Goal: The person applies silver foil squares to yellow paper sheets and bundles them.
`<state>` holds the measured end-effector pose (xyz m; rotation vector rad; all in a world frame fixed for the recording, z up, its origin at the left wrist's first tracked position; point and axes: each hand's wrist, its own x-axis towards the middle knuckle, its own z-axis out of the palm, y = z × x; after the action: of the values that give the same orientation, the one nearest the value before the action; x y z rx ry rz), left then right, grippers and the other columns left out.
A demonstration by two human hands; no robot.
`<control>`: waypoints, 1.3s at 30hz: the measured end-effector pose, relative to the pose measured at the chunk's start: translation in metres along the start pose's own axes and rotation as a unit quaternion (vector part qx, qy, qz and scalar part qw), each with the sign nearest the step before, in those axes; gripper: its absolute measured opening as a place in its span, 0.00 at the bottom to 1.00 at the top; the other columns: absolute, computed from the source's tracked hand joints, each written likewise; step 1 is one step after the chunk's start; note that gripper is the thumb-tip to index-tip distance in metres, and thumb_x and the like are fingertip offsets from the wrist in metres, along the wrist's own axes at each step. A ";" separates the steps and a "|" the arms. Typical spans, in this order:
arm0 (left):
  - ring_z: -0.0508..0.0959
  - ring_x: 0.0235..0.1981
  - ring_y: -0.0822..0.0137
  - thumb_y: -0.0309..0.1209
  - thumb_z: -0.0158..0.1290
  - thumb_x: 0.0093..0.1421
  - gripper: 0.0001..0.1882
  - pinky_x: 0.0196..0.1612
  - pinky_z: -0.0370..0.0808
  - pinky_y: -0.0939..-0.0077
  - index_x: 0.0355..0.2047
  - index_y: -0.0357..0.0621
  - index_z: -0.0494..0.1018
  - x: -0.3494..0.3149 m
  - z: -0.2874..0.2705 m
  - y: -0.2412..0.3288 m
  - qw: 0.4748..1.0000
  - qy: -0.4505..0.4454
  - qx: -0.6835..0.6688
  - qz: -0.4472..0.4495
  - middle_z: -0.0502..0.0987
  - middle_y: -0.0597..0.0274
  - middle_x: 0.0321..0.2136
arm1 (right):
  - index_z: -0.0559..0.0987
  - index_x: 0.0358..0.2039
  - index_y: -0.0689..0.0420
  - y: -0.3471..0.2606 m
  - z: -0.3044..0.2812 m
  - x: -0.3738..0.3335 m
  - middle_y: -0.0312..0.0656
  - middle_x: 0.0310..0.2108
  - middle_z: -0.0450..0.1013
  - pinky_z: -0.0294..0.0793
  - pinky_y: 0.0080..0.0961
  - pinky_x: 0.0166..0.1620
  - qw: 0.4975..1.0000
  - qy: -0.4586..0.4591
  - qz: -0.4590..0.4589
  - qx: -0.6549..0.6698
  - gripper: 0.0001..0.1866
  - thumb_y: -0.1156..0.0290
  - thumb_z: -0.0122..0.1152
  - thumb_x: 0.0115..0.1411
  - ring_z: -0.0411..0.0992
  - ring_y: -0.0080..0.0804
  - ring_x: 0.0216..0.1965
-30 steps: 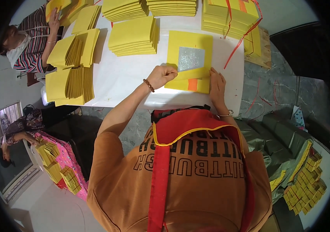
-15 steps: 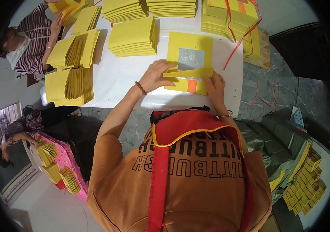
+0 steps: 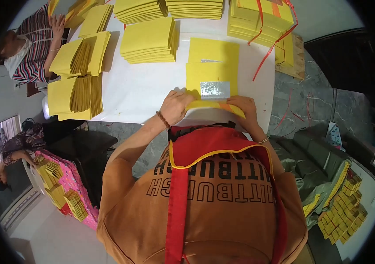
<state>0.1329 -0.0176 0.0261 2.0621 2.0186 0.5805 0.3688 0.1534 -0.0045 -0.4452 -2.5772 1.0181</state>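
One curled, matte yellow sheet (image 3: 212,73)

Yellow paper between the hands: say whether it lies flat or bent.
Bent: the yellow paper has its near edge bowed between the left hand and right hand.

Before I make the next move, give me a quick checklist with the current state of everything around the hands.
1. Left hand at the yellow sheet's near edge: ok.
2. Right hand at that edge's other end: ok.
3. Near edge lying flat: not ok, it curves up between the hands.
4. Silver patch visible: ok.
5. Red cord apart from the sheet: ok.
6. Sheet's underside: cannot tell, hidden.
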 end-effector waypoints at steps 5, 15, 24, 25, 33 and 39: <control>0.73 0.26 0.49 0.35 0.47 0.60 0.11 0.31 0.68 0.59 0.34 0.39 0.70 0.023 0.002 -0.003 0.939 -0.043 -0.219 -0.262 0.73 0.49 0.22 | 0.76 0.43 0.58 -0.024 -0.003 0.031 0.45 0.31 0.75 0.68 0.25 0.35 0.934 0.025 0.311 0.175 0.17 0.64 0.59 0.55 0.74 0.31 0.30; 0.75 0.28 0.43 0.42 0.43 0.59 0.17 0.31 0.70 0.51 0.37 0.40 0.69 0.037 0.019 -0.021 0.925 -0.064 -0.153 -0.341 0.75 0.42 0.25 | 0.73 0.51 0.57 -0.009 0.006 0.043 0.31 0.19 0.64 0.58 0.16 0.24 0.952 0.095 0.254 0.142 0.21 0.68 0.59 0.56 0.59 0.15 0.21; 0.75 0.23 0.47 0.43 0.45 0.59 0.19 0.26 0.69 0.59 0.28 0.37 0.69 0.043 0.013 -0.021 0.920 -0.052 -0.173 -0.349 0.74 0.45 0.19 | 0.75 0.49 0.53 -0.005 0.017 0.048 0.32 0.16 0.63 0.59 0.19 0.23 0.941 0.128 0.302 0.084 0.20 0.65 0.59 0.54 0.58 0.17 0.18; 0.75 0.23 0.47 0.43 0.45 0.59 0.19 0.26 0.69 0.59 0.28 0.37 0.69 0.044 0.012 -0.022 0.920 -0.052 -0.173 -0.348 0.74 0.45 0.19 | 0.75 0.48 0.53 -0.006 0.017 0.049 0.34 0.16 0.65 0.60 0.19 0.23 0.940 0.124 0.309 0.075 0.20 0.65 0.59 0.54 0.60 0.18 0.18; 0.76 0.27 0.51 0.40 0.51 0.56 0.17 0.30 0.71 0.58 0.38 0.39 0.69 0.038 0.011 -0.019 0.856 0.019 -0.285 -0.431 0.76 0.51 0.24 | 0.76 0.46 0.47 -0.013 0.018 0.053 0.46 0.24 0.74 0.70 0.34 0.33 0.931 0.128 0.339 0.035 0.19 0.63 0.58 0.52 0.73 0.39 0.25; 0.71 0.48 0.55 0.39 0.51 0.57 0.22 0.45 0.68 0.62 0.48 0.39 0.66 0.064 0.008 0.014 0.986 0.166 0.018 -0.020 0.71 0.49 0.46 | 0.77 0.46 0.49 -0.014 0.020 0.053 0.47 0.27 0.75 0.71 0.35 0.35 0.935 0.137 0.326 0.015 0.19 0.63 0.58 0.52 0.73 0.40 0.27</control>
<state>0.1481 0.0460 0.0335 2.0503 2.2551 0.9418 0.3105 0.1531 0.0017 -1.3899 -2.1859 1.0839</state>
